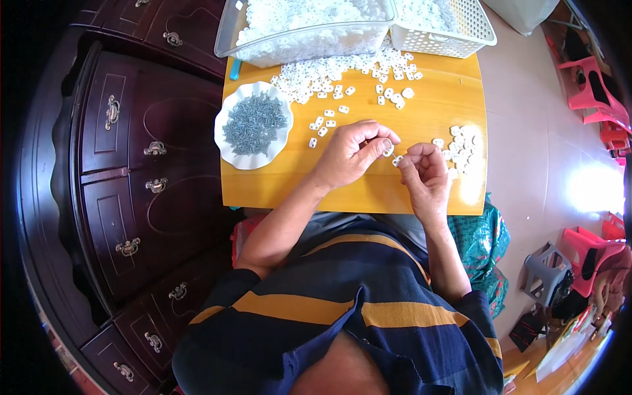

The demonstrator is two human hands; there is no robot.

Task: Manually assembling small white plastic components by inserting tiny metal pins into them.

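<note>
Over the wooden table's front part, my left hand [352, 155] pinches a small white plastic piece [388, 151] between thumb and fingers. Close beside it, my right hand [428, 176] has its thumb and fingertips pressed together on another small white piece [397, 160]. The two pieces are very near each other; whether they touch is hard to make out. To the left stands a scalloped white dish [253, 164] full of small grey metal screws [255, 123]. Loose white two-holed pieces [316, 79] spread across the far part of the table, and a smaller group [465, 151] lies right of my right hand.
A clear plastic bin [313, 45] and a white perforated basket [447, 45], both heaped with white pieces, stand at the table's [289, 191] far edge. A blue tool [235, 70] lies by the bin. Dark drawers [108, 158] flank the left; stools [548, 270] stand right.
</note>
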